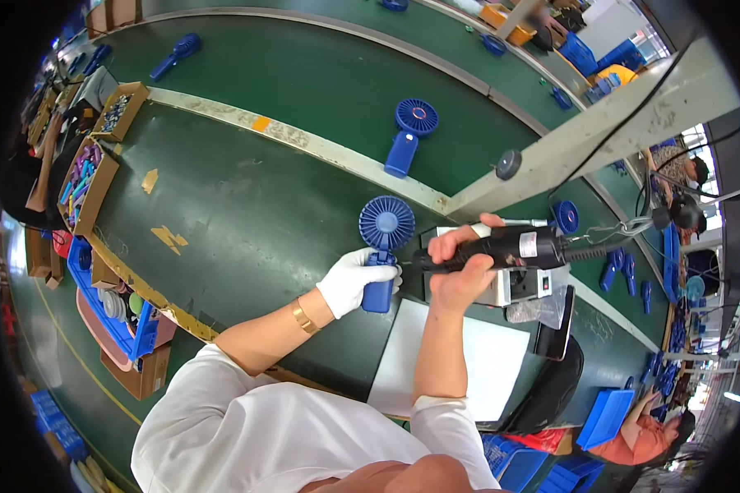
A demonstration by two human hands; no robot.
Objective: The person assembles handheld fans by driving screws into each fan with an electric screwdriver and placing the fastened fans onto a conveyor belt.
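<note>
My left hand (345, 284), in a white glove, is closed around the handle of a blue handheld fan (386, 223) with its round grille at the far end. My right hand (460, 275), its fingers bare, grips a black electric screwdriver (522, 247) with a coiled cable. The tool lies level, its tip pointing left at the fan's neck. Whether the bit touches the fan cannot be made out. Under the right forearm, a white sheet (489, 361) lies on the green bench (247, 238).
Beyond the bench, a second blue fan (401, 154) lies on the green conveyor (304, 74), with more fans farther along. A metal post (608, 123) rises at right. Boxes of small parts (104, 187) line the left edge. A co-worker (645, 435) sits at lower right.
</note>
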